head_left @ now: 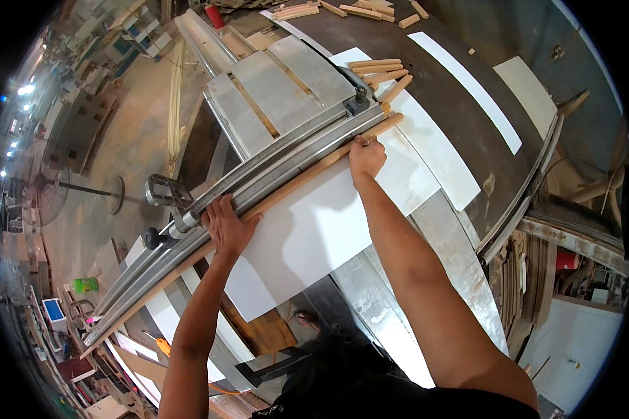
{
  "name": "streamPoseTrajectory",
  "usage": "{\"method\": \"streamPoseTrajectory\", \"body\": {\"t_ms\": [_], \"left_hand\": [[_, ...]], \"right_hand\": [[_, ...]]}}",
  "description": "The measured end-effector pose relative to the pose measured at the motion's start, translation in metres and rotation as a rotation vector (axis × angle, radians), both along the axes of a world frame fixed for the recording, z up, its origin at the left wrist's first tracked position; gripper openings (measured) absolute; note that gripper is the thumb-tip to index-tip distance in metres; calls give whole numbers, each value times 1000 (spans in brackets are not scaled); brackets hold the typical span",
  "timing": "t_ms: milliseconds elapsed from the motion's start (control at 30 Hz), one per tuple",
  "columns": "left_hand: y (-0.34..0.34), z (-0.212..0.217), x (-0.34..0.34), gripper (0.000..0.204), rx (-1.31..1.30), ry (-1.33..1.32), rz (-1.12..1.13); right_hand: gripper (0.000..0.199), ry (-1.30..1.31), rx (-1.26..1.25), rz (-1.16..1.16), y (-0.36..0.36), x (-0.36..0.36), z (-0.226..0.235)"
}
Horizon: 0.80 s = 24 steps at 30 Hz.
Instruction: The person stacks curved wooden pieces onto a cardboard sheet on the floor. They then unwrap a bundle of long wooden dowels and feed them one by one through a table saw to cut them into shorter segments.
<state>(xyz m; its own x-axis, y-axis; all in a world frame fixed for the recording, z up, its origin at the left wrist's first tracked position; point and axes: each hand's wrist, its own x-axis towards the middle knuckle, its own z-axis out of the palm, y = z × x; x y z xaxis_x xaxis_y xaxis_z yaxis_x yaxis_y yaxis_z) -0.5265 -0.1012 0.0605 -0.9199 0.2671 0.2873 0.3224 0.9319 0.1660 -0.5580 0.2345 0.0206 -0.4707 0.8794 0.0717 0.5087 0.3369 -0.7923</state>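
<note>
A long wooden strip [297,183] lies along the aluminium fence [286,167] of a sliding saw table. My left hand [227,229] is curled over the strip and the fence edge, its thumb stretched out to the right. Farther right, my right hand [367,159] is closed on the strip close to its far end, fingers bent against the wood. Beneath the strip and both hands is a large white board [300,244]. A black clamp-like stop [358,103] sits on the fence beyond my right hand.
Short wooden pieces [377,68] lie past the fence's end, with more offcuts [356,10] at the back of the dark tabletop [461,126]. White strips [468,91] rest on it. A metal handle [168,192] rises beside my left hand. A fan [42,183] stands at left.
</note>
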Motion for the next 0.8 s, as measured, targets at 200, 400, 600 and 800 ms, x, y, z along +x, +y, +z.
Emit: {"method": "streamPoseTrajectory", "body": {"t_ms": [200,400,600,800], "left_hand": [[3,-1,-2,85,15,16,3],[5,1,-5,85,22,-10,17],[3,0,-7,85,38,-1,-3],[6,4,-8,82,34,-14,-8]], "right_hand": [[25,1,0,3,4,-2,-2],[25,-7,-36,12,8,-8,-8],[27,1,-88,32,9,-13,-13],[27,-15,-47,24,18,-19,-32]]}}
